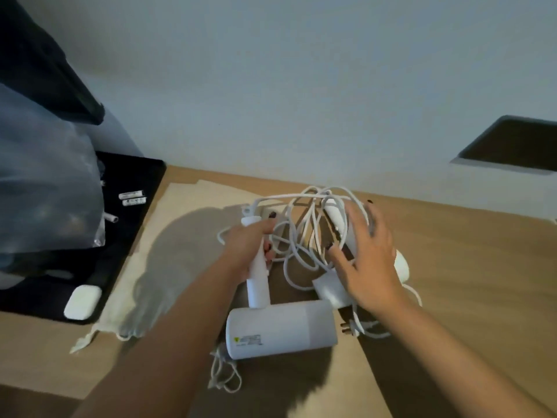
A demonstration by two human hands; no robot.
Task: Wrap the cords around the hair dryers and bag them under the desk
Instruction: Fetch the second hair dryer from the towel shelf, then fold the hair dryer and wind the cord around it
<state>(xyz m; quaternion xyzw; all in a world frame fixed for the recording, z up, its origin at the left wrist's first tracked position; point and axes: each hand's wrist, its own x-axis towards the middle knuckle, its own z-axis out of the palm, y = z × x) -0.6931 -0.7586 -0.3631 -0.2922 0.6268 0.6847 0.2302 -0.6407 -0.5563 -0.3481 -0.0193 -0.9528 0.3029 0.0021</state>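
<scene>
A white hair dryer (280,331) lies on the wooden desk (470,267), barrel toward me. My left hand (247,251) is shut around its handle. A second white hair dryer (401,263) lies to the right, mostly hidden under my right hand (367,260), which hovers over it with fingers spread. Loose white cords (301,236) tangle in loops between the two dryers. A plug (351,327) rests near my right wrist. A beige drawstring bag (168,254) lies flat to the left of the dryers.
A black mat (126,236) at the left holds a white earbud case (83,301) and small white tubes (132,198). A clear plastic bag (45,191) and dark cloth sit above it. The white wall (301,101) rises behind the desk.
</scene>
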